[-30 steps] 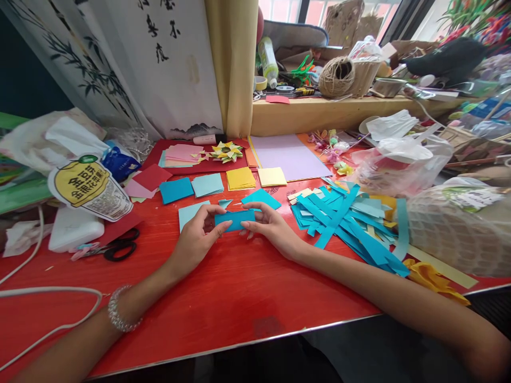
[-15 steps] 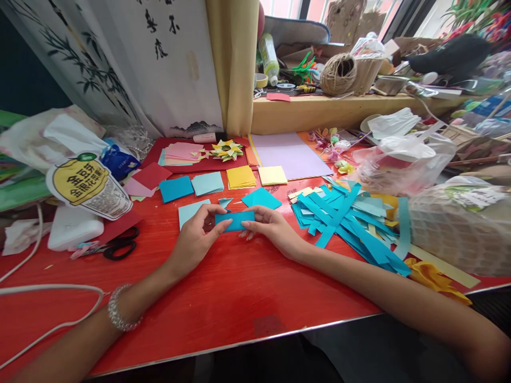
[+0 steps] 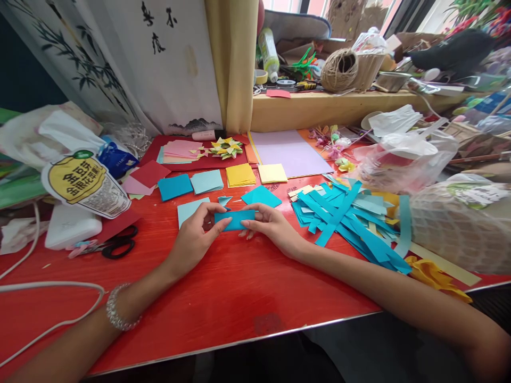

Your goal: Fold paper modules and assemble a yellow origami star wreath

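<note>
1. Head view: holds blue paper rectangle [image 3: 235, 221] between left hand [image 3: 195, 231] and right hand [image 3: 275, 229], near frame middle.
2. Pinches left end with left hand, thumb laid on the near face, other fingers curled behind.
3. Grips right end with right hand, fingertips at upper corner, thumb near lower edge.
4. Holds long edges roughly level; cannot tell if touching red table [image 3: 223, 298] below.
5. Wears clear beaded bracelet [image 3: 118, 307] on left wrist.
6. Shows just beyond: small folded piece [image 3: 224, 200], blue square [image 3: 261, 197] set corner-on, light-blue sheet [image 3: 189, 210] partly hidden by left hand.
7. Shows row farther back, left to right: dark-blue stack [image 3: 174, 187], pale-blue stack [image 3: 207, 182], yellow stack [image 3: 240, 175], cream stack [image 3: 272, 173].
8. Shows heap of paper strips [image 3: 339, 218] to the right, mostly blue, crossing at odd angles.
9. Shows black-handled scissors [image 3: 120, 247] well left of left hand.
10. Shows folded-paper ring [image 3: 226, 149] at back, near lilac sheet [image 3: 287, 153].
</note>
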Action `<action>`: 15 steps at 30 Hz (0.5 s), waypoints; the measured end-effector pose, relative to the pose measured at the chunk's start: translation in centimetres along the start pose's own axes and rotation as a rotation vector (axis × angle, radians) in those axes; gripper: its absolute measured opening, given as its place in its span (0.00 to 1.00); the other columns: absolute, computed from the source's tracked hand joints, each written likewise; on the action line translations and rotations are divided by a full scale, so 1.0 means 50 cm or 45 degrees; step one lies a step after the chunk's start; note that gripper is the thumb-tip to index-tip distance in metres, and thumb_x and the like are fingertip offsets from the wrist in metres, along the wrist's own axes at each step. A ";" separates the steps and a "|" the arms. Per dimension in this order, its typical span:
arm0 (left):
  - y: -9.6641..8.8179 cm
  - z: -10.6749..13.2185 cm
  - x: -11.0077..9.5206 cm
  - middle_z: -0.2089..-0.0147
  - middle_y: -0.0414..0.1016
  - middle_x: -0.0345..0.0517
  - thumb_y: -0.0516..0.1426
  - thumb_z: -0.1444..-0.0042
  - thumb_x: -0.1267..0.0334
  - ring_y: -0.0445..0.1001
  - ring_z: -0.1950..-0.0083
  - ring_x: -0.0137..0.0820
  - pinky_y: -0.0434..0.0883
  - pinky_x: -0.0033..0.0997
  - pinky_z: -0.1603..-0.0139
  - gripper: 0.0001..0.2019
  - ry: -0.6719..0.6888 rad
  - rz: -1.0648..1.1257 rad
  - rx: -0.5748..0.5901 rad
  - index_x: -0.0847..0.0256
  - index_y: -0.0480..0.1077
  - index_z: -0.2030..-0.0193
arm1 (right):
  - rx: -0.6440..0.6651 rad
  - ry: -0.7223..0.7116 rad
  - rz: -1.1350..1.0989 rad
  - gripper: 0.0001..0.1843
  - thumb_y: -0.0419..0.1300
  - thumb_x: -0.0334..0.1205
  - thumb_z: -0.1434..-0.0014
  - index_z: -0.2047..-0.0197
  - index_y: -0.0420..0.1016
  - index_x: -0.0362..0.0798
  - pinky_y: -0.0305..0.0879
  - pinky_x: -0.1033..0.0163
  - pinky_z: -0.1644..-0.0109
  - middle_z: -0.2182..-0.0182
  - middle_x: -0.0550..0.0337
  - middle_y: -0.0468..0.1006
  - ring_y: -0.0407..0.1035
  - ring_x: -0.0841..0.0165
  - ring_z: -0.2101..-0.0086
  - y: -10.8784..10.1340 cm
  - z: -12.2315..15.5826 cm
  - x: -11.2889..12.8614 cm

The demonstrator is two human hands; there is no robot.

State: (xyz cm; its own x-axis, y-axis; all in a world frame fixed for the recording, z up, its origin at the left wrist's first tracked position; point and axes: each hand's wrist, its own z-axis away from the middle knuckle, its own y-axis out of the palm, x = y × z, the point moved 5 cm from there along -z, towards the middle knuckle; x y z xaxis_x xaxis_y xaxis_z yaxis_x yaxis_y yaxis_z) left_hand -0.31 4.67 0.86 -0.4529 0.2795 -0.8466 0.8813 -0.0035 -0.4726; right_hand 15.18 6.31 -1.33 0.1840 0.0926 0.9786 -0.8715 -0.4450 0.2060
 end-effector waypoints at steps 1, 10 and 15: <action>0.000 0.000 0.000 0.60 0.69 0.42 0.56 0.46 0.55 0.70 0.61 0.30 0.69 0.29 0.63 0.11 -0.002 0.002 0.003 0.58 0.64 0.59 | 0.001 0.002 0.000 0.13 0.62 0.37 0.49 0.59 0.66 0.46 0.68 0.67 0.68 0.75 0.64 0.75 0.72 0.73 0.73 0.000 0.000 0.000; 0.000 0.001 -0.001 0.58 0.69 0.43 0.56 0.47 0.56 0.70 0.58 0.31 0.70 0.29 0.61 0.12 -0.011 0.036 -0.015 0.58 0.64 0.59 | -0.007 -0.005 0.040 0.14 0.62 0.39 0.49 0.59 0.66 0.47 0.68 0.67 0.69 0.76 0.65 0.74 0.72 0.72 0.74 0.002 0.003 0.004; -0.001 0.001 -0.001 0.58 0.69 0.43 0.56 0.47 0.56 0.70 0.59 0.31 0.70 0.29 0.62 0.11 -0.007 0.029 -0.023 0.57 0.63 0.59 | -0.002 -0.003 0.085 0.14 0.61 0.38 0.48 0.58 0.67 0.46 0.69 0.66 0.68 0.77 0.64 0.75 0.72 0.72 0.74 0.003 0.004 0.006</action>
State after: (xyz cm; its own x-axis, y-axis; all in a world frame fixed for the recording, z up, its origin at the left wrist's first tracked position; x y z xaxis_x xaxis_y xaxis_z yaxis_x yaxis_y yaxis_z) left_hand -0.33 4.59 0.88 -0.4335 0.2746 -0.8583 0.8936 0.0077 -0.4488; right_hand 15.18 6.08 -0.99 0.1267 0.0606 0.9901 -0.8825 -0.4489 0.1404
